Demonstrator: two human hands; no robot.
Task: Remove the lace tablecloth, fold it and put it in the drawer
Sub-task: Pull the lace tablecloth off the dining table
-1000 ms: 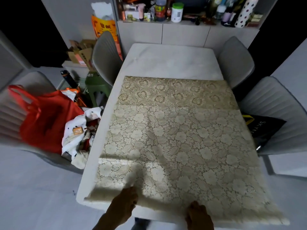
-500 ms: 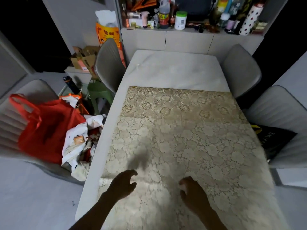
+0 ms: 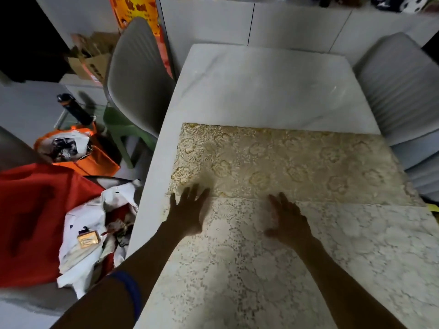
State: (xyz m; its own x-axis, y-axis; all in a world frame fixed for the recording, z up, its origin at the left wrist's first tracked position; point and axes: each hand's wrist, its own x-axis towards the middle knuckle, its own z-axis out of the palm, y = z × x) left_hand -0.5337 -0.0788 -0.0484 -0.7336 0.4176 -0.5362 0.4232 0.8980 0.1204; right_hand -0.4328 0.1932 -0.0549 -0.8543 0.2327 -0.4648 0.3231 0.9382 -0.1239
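Note:
The cream lace tablecloth lies flat on the near half of the white marble table. Its far strip looks darker and golden, with a straight fold line running across where the paler upper layer ends. My left hand lies flat on the cloth with fingers spread, fingertips at that fold line near the left edge. My right hand rests flat on the cloth about a hand's width to the right, fingers straight. Neither hand holds anything. No drawer shows.
Grey chairs stand at the far left and along the right. Left of the table sit a red bag, white cloths, an orange bag and a dark bottle. White cabinet doors close off the far end.
Both hands left the cloth's near edge and slid forward over the lace to the fold line, fingers now spread flat. The camera moved closer over the table.

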